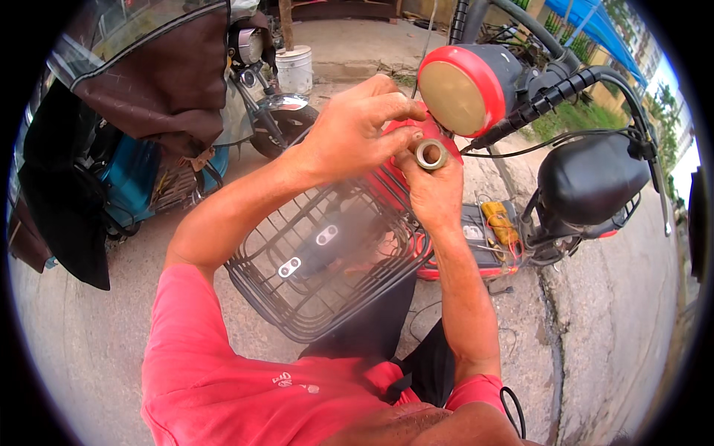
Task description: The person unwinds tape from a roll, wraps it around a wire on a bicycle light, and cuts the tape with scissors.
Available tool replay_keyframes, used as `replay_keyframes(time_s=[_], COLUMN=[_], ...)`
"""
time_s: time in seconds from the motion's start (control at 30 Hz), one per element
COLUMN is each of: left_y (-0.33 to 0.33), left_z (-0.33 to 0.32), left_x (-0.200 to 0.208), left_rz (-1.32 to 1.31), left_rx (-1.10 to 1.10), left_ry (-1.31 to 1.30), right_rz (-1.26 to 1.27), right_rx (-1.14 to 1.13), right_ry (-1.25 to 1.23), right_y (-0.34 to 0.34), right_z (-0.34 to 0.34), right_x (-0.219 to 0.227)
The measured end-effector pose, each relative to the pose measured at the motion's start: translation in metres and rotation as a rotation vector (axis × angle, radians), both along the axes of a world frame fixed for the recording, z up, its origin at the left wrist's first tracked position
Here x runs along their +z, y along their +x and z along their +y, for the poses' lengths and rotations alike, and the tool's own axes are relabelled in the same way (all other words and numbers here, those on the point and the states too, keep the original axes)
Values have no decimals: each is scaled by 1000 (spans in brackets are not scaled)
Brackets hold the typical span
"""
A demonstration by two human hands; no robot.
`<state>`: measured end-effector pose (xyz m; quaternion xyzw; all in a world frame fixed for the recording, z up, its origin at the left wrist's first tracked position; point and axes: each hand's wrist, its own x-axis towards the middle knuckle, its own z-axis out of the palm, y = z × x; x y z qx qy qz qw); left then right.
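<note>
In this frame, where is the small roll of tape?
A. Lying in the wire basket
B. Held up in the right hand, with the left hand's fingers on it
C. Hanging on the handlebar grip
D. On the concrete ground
B: the roll of tape sits atop the right hand, the left hand pinching at its edge, above the wire basket.

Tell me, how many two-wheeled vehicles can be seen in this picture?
2. The red scooter lies directly before the person, under both hands, with its wire basket. A second one stands upper left, partly under a dark cover. Others may be hidden.
</note>
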<state>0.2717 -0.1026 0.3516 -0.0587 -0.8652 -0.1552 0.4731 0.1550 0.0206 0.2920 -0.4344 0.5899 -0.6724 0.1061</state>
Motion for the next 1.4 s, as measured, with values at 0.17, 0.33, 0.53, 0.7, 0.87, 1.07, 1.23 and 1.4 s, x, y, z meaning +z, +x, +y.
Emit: replay_keyframes(time_s=[0.17, 0.33, 0.53, 0.7, 0.87, 1.07, 1.23, 1.4], left_y=[1, 1, 14, 20, 24, 27, 24, 17], left_z=[15, 23, 15, 10, 15, 17, 12, 4], left_x=[-4, -8, 6, 1, 4, 5, 6, -1], left_rz=[-174, -150, -282, -401, -476, -508, -510, -413], left_rx=[-67, -19, -232, -588, -681, -694, -723, -791], left_ry=[62, 82, 245, 638, 772, 873, 877, 934], right_rz=[212, 362, 309, 12, -2, -60, -88, -263], right_rx=[-27, -208, -174, -5, 153, 87, 167, 287], right_ry=[-101, -93, -3, -216, -216, -189, -188, -244], right_y=[-5, 8, -1, 6, 21, 31, 25, 15], right_z=[-5, -2, 14, 46, 65, 67, 82, 87], right_x=[-8, -3, -8, 6, 16, 24, 22, 10])
